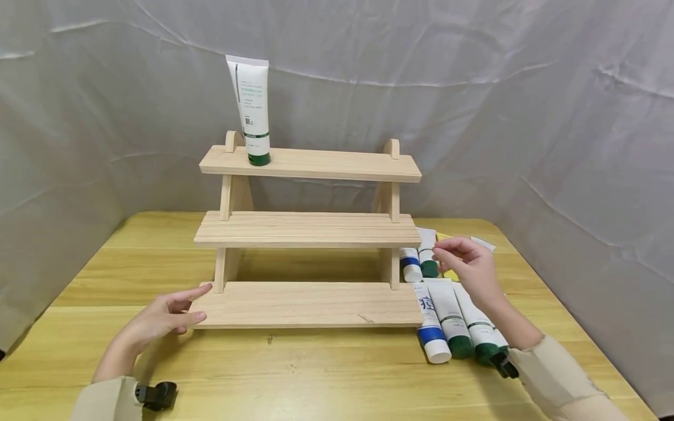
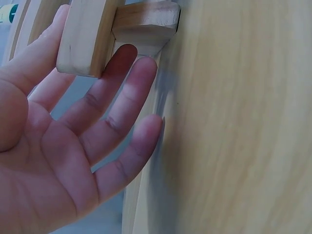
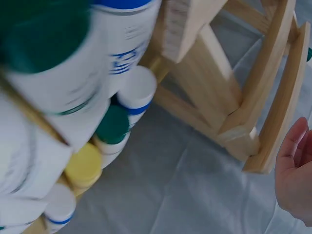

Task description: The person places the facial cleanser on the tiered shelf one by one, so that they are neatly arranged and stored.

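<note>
A three-tier wooden display shelf [image 1: 316, 304] stands on the table. My left hand [image 1: 160, 316] holds the left end of its lowest board. In the left wrist view the thumb lies along one side of the board end [image 2: 83, 39], while other fingers pass behind and beside it. My right hand [image 1: 468, 266], loosely curled with thumb and index close together, hovers over cosmetic tubes [image 1: 450, 310] right of the shelf; nothing shows in its grasp. One white tube [image 1: 254, 105] stands upright on its green cap near the top board's left end.
Several tubes lie in two rows on the wooden table [image 1: 337, 374], with green, blue-banded white and yellow caps [image 3: 85, 163]. The front row touches or overlaps the shelf's lower right corner. Grey cloth [image 1: 474, 117] hangs behind and at both sides.
</note>
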`<state>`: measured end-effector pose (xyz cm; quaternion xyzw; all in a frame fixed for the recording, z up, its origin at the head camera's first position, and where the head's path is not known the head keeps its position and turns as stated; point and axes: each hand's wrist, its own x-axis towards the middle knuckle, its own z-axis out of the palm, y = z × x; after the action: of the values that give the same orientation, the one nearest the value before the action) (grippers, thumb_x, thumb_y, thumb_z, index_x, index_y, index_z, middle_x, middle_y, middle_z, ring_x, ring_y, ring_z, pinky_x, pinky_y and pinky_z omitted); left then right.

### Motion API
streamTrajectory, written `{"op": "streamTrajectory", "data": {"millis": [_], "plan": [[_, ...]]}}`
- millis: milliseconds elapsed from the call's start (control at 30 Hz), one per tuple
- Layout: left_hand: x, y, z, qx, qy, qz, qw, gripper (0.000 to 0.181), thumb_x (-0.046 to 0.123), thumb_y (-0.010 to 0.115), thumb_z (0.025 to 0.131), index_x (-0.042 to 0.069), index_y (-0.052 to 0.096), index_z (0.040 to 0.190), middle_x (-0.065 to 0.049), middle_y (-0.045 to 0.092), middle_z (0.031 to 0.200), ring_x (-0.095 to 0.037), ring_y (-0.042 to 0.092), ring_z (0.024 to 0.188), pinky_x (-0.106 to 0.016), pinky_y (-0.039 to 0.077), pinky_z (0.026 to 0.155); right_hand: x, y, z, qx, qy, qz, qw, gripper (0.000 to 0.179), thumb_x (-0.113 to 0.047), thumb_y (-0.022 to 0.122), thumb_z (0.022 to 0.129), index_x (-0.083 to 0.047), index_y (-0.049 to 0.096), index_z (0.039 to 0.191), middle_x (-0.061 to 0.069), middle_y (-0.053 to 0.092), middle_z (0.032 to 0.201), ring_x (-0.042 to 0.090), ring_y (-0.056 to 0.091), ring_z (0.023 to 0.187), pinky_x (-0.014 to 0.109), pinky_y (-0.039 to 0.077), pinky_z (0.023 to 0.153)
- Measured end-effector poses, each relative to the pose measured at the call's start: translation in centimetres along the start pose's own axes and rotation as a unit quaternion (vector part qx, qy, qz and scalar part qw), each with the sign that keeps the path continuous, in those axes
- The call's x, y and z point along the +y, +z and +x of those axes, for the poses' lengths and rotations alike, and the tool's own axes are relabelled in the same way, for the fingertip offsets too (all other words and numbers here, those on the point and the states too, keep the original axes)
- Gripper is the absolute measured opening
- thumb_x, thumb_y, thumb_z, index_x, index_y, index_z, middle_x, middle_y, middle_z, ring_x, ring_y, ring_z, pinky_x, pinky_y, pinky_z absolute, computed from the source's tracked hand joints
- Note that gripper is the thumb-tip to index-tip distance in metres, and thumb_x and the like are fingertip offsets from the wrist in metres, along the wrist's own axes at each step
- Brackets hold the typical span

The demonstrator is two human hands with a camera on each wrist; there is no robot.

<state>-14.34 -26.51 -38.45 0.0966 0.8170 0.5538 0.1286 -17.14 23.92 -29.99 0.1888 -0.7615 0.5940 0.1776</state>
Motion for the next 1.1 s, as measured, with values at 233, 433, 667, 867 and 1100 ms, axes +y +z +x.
{"op": "streamTrajectory", "data": {"millis": [233, 433, 667, 867, 1100], "plan": [[0.0, 0.1, -0.1, 0.009, -0.002, 0.004, 0.9999, 0.058, 0.017, 0.062, 0.085, 0.004, 0.036, 0.136, -0.020, 0.040, 0.117, -0.010, 0.040, 0.053, -0.025, 0.041, 0.055, 7.4, -4.5, -0.6, 0.005, -0.019, -0.018, 0.9996, 0.017, -0.004, 0.063, 0.083, 0.005, 0.063, 0.097, 0.010, 0.062, 0.089, 0.017, 0.055, 0.063, 0.023, 0.049, 0.055], [0.0, 0.2, 0.0, 0.011, 0.001, 0.008, 0.9999, 0.059, 0.017, 0.062, 0.085, 0.004, 0.036, 0.136, -0.022, 0.038, 0.121, -0.010, 0.040, 0.053, -0.025, 0.041, 0.055, 12.8, -8.1, -1.9, 0.019, -0.002, -0.032, 0.9993, 0.020, -0.004, 0.062, 0.083, 0.004, 0.062, 0.102, 0.016, 0.059, 0.095, 0.026, 0.056, 0.072, 0.028, 0.050, 0.056], [0.1, 0.1, 0.0, 0.009, -0.002, 0.009, 0.9999, 0.058, 0.017, 0.062, 0.085, 0.006, 0.036, 0.136, -0.020, 0.040, 0.117, -0.011, 0.040, 0.053, -0.025, 0.040, 0.056, 13.5, -9.8, -3.8, 0.058, 0.036, -0.128, 0.9894, 0.021, -0.015, 0.063, 0.084, -0.001, 0.063, 0.099, 0.011, 0.060, 0.094, 0.024, 0.055, 0.072, 0.028, 0.050, 0.055], [0.0, 0.1, 0.0, 0.009, -0.002, 0.007, 0.9999, 0.057, 0.016, 0.062, 0.085, 0.008, 0.037, 0.136, -0.018, 0.042, 0.115, -0.010, 0.040, 0.053, -0.025, 0.040, 0.055, 14.8, -11.8, -5.6, 0.057, 0.040, -0.164, 0.9840, 0.019, -0.016, 0.063, 0.084, -0.005, 0.064, 0.099, 0.010, 0.061, 0.093, 0.017, 0.057, 0.067, 0.028, 0.050, 0.052], [0.1, 0.2, 0.1, 0.009, -0.003, 0.008, 0.9999, 0.060, 0.018, 0.063, 0.084, 0.003, 0.036, 0.135, -0.022, 0.038, 0.121, -0.010, 0.040, 0.052, -0.027, 0.041, 0.059, 15.9, -14.0, -7.5, 0.049, 0.076, -0.142, 0.9858, 0.025, -0.018, 0.064, 0.084, 0.001, 0.061, 0.100, 0.010, 0.062, 0.091, 0.016, 0.059, 0.069, 0.031, 0.050, 0.052]]}}
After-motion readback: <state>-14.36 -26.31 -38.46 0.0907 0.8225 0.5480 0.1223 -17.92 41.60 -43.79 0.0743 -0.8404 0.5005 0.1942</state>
